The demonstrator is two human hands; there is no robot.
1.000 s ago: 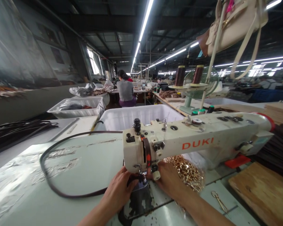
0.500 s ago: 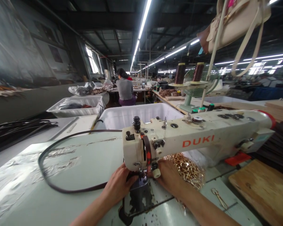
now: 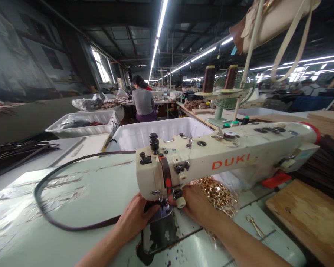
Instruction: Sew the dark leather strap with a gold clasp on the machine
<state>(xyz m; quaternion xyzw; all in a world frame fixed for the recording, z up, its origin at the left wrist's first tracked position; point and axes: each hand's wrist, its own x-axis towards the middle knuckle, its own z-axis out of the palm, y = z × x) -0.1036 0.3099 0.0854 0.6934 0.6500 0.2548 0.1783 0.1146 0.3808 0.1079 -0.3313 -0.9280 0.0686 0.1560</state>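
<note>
My left hand (image 3: 136,213) is closed on a dark brown leather strap (image 3: 100,224), left of the needle area of a white sewing machine (image 3: 231,150). The strap curves in a wide loop over the table and passes behind the machine head. Under the head, the metal presser foot (image 3: 164,205) stands close to my left thumb. On the other side of the foot is my right hand (image 3: 194,203), its fingers curled in behind the machine's knobs. Those fingertips are partly hidden, and what they hold cannot be made out.
Gold-coloured metal clasps (image 3: 218,194) lie heaped behind my right hand; one loose clasp (image 3: 255,226) lies nearer. A wooden board (image 3: 308,218) sits at the right. White bins (image 3: 161,128) stand behind the machine. Thread cones (image 3: 208,79) rise beyond it. A person (image 3: 143,98) sits farther off.
The view has swung slightly, so the whole scene sits a little farther left. Both hands keep their places at the presser foot, and the strap loop looks much the same.
</note>
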